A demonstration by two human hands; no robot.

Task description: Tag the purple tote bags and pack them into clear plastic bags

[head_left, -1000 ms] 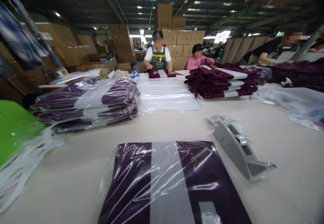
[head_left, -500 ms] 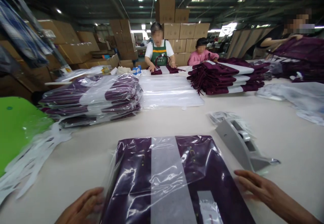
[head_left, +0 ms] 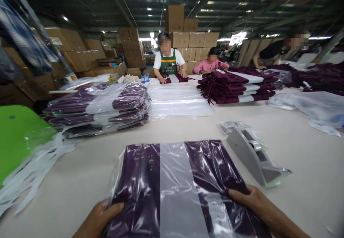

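Observation:
A folded dark purple garment in a clear plastic bag (head_left: 142, 187) lies in front of me, with a pale band down its middle and a white label at lower right. My left hand (head_left: 100, 216) grips its left edge, thumb on top, other fingers hidden at the side. On the right edge, my right hand (head_left: 252, 202) holds the bag with its thumb over the top. The grey tape dispenser (head_left: 251, 159) stands just beyond my right hand, next to some small packets (head_left: 228, 126).
Bagged purple bundles (head_left: 102, 103) are stacked at the left, near white strips (head_left: 34, 173) and a green board (head_left: 21, 137). Flat clear bags (head_left: 180, 100) and unbagged purple bundles (head_left: 233, 87) lie farther back. Three people work across the table.
Both hands have moved inward onto the bag's edges, with thumbs now on top. The plastic looks more wrinkled. The person at the far right has lowered the purple cloth and leans over the table.

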